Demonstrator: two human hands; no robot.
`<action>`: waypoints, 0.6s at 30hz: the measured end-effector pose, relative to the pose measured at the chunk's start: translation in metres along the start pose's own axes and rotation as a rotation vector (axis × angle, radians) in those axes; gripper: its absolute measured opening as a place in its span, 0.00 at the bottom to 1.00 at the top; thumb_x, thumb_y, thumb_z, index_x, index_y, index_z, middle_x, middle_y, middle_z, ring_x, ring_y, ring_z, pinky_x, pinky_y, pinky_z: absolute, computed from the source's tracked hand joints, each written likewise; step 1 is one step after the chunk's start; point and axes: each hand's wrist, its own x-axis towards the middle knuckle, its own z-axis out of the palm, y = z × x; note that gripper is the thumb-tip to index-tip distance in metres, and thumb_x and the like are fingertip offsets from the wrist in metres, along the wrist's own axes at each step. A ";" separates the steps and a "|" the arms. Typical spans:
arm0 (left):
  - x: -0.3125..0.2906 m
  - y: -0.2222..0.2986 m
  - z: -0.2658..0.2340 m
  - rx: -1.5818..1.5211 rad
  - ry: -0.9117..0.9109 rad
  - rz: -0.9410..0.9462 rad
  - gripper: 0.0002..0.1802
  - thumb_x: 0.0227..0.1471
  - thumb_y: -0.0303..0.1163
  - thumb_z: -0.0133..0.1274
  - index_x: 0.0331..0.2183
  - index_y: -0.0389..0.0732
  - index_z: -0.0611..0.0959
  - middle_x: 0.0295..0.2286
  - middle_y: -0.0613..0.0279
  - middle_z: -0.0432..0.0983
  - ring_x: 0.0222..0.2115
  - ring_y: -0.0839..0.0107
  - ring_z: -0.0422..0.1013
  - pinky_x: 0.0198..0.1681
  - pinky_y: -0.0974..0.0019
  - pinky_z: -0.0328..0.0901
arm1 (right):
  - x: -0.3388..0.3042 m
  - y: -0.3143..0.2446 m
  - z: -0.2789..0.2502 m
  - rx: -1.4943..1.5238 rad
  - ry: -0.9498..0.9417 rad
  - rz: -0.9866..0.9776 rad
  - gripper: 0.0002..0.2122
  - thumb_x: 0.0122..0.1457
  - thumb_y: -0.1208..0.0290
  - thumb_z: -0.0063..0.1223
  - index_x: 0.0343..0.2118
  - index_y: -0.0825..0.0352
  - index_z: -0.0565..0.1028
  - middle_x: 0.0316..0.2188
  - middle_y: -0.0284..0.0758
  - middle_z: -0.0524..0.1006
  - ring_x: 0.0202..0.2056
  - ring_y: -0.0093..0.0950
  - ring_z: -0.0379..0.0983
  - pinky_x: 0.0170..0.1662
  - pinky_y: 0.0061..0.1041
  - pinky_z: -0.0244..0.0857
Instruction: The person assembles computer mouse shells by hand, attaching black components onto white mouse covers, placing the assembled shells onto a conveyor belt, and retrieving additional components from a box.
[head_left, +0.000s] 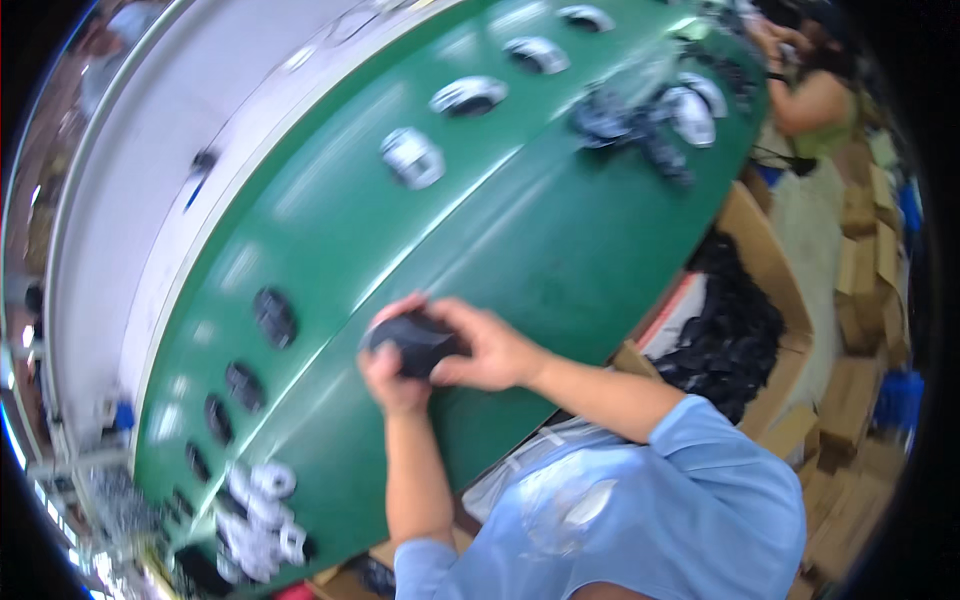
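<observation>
Over the green work surface (520, 240), I hold a black rounded, mouse-shaped part (425, 343) between both hands. The fingers of my left hand (397, 385) wrap round its left side. From the right, my right hand (490, 350) grips the same part, thumb below and fingers above. Its underside is hidden and its details are blurred. To the left of my hands lies a similar black part (274, 317), with several more in a row toward the lower left. Farther off, a white and grey rounded part (411, 158) heads a row of white and black ones.
White parts (262, 525) are heaped at the lower left. Dark crumpled pieces (610, 118) lie beside white shells (690, 112) at the upper right. A carton (792, 300) of black pieces stands right of the surface; more cartons (850, 400) lie beyond. Another person (815, 100) works at the far right.
</observation>
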 end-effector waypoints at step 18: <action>0.006 0.012 -0.010 0.439 -0.009 0.139 0.18 0.51 0.40 0.53 0.30 0.30 0.82 0.21 0.60 0.76 0.22 0.72 0.72 0.28 0.66 0.67 | 0.018 0.004 0.009 0.318 0.043 0.205 0.18 0.63 0.71 0.58 0.53 0.67 0.68 0.43 0.30 0.73 0.45 0.19 0.69 0.51 0.21 0.64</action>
